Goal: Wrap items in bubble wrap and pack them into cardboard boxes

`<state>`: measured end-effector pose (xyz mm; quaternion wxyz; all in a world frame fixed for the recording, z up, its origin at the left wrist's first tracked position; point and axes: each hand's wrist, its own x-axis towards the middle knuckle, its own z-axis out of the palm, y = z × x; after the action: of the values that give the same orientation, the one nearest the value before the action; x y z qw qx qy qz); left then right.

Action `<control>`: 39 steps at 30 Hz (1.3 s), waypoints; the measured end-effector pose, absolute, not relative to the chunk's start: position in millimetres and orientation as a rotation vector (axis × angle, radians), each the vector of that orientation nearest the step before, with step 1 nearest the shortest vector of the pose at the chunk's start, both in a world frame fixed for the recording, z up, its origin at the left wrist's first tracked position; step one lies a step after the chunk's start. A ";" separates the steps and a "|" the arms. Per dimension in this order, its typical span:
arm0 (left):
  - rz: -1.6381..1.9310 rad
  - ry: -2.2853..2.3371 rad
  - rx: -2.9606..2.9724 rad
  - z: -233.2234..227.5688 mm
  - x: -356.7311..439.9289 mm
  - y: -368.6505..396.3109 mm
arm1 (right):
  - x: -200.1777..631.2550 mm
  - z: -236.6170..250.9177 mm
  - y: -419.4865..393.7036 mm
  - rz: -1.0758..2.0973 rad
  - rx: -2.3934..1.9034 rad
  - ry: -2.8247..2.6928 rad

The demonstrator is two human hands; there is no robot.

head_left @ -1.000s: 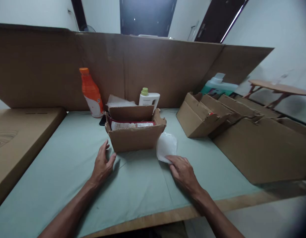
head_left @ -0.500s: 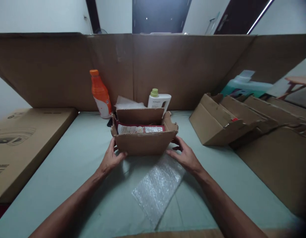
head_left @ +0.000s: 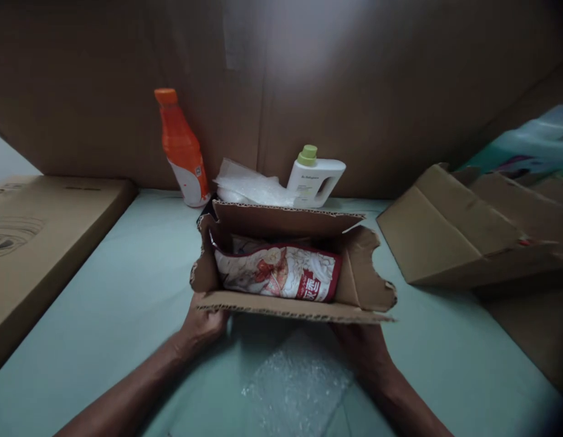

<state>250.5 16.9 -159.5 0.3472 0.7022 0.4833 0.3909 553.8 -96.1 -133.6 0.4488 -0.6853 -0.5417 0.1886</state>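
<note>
An open cardboard box [head_left: 290, 311] is held in front of me, tilted so that I look into it. Inside lies a red and white printed food packet [head_left: 272, 273], with part of another packet dimly visible behind it. My left hand [head_left: 203, 321] grips the box's near left corner, its fingertips hidden beneath. At the near right my right hand [head_left: 361, 343] is under the box wall, most of its fingers covered by the cardboard. A sheet of bubble wrap [head_left: 299, 388] lies on the table below the box, between my forearms.
Along the tall cardboard wall [head_left: 208, 36] stand an orange bottle [head_left: 183, 152] and a white jug with a green cap [head_left: 314, 179], with more bubble wrap [head_left: 251, 185] between them. A flat carton [head_left: 48, 243] lies left. Several open boxes [head_left: 449, 224] and a teal bottle [head_left: 527, 142] are at the right.
The box has been lifted closer and tipped toward me, showing the packet inside. My hands have moved further under its near side. The view has dipped downward.
</note>
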 end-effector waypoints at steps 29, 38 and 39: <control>0.272 1.123 2.524 -125.6 252.7 -122.0 | 513.7 -112.9 -100.4 0.174 -1.711 -1.826; 0.506 0.926 2.519 -115.2 215.9 -132.2 | 536.1 -109.9 -141.8 0.235 -1.630 -1.908; 0.515 0.841 2.516 -113.0 214.0 -134.4 | 536.2 -104.7 -158.3 0.287 -1.578 -1.995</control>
<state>214.0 -134.4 -113.0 0.2178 0.9086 0.3038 0.1861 536.2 -158.3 -104.7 0.2871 -0.5905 -0.7466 0.1073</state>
